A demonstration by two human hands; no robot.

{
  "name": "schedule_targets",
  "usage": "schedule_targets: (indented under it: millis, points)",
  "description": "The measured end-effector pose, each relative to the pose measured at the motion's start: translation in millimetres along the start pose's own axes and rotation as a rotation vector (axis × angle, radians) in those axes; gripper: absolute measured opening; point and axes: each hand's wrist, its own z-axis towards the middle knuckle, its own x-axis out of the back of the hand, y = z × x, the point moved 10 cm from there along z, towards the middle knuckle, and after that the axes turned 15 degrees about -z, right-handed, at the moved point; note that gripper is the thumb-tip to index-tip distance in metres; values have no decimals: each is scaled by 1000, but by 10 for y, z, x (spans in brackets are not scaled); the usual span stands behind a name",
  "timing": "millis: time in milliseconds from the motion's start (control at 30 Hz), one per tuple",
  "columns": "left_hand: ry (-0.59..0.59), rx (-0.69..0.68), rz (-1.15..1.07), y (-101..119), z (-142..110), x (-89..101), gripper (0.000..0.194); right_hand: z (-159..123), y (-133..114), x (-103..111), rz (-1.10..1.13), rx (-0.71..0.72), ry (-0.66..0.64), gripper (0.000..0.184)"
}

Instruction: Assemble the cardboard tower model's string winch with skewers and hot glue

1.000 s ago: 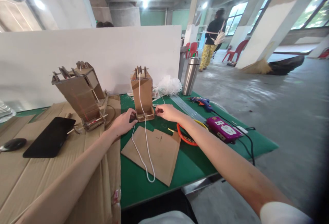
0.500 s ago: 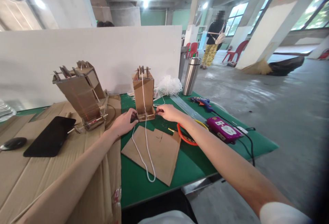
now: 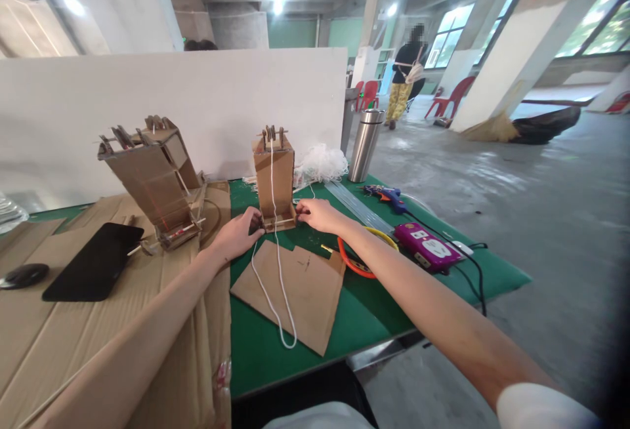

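A small upright cardboard tower point(image 3: 274, 176) stands on the green table point(image 3: 374, 317). A white string point(image 3: 275, 271) runs from its top down the front and loops over a flat cardboard sheet point(image 3: 295, 291). My left hand point(image 3: 236, 232) grips the left side of the tower's base, fingers curled. My right hand point(image 3: 317, 214) pinches the right end of a thin stick at the base.
A larger tilted cardboard tower point(image 3: 152, 180) stands left, beside a black phone point(image 3: 96, 268) on flattened cardboard. A steel flask point(image 3: 365, 143), blue glue gun point(image 3: 388, 196), purple power strip point(image 3: 426, 245), orange ring point(image 3: 359, 262) and string pile point(image 3: 319, 163) lie right. A person point(image 3: 406, 78) stands far back.
Both hands stay at the tower's base. The tower and string shift only slightly; the person in the background has walked a little further away.
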Motion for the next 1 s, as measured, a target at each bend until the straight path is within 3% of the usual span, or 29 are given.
schedule_targets:
  millis: [133, 300, 400, 467, 567, 700, 867, 1000]
  points:
    - [3, -2, 9, -6, 2, -6, 32, -10, 4, -8, 24, -6, -17, 21]
    - [-16, 3, 65, 3, -24, 12, 37, -29, 32, 26, -9, -11, -9, 16]
    - [73, -47, 203, 180, -76, 134, 33, -36, 1, 43, -41, 18, -5, 9]
    - [138, -153, 311, 434, -137, 166, 26, -39, -14, 52, -55, 28, -1, 10]
    - [23, -253, 371, 730, -208, -85, 22, -41, -22, 53, -67, 32, 2, 12]
    - [-129, -158, 369, 736, -244, -437, 27, -38, -15, 41, -58, 32, 7, 12]
    - [-158, -176, 283, 694, -288, -570, 33, -23, 20, 13, -26, 24, 27, 12]
    - [-175, -246, 263, 732, -333, -629, 35, -6, 34, 67, 52, 35, 135, 13]
